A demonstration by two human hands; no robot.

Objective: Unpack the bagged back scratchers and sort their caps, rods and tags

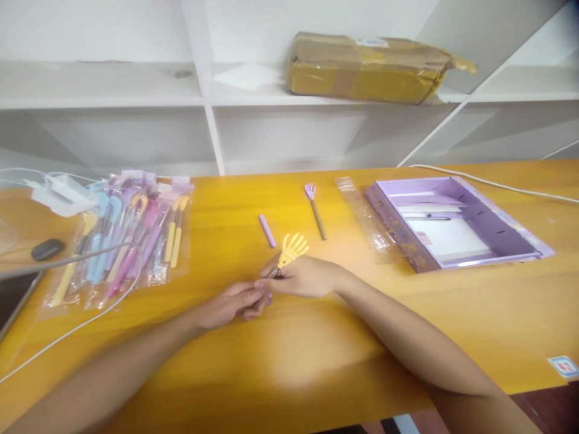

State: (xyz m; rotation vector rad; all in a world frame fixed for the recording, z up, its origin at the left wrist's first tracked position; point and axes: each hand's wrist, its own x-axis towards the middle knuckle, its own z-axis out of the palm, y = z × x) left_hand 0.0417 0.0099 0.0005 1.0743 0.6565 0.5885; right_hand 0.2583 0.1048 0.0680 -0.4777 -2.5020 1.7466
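A back scratcher with a yellow hand-shaped head points up and away between my hands, its thin metal shaft just showing below the head. My right hand is closed round the shaft. Close against it, my left hand is closed at the lower end, where a small purple bit shows under the fingers; most of the handle is hidden. Just beyond lies a loose purple handle tube. Farther right rests a second back scratcher, with a purple head and a bare metal rod.
Several bagged back scratchers are piled at left, near a white adapter, a cable and a black mouse. At right sit clear plastic bags and an open purple box. A taped parcel occupies the shelf.
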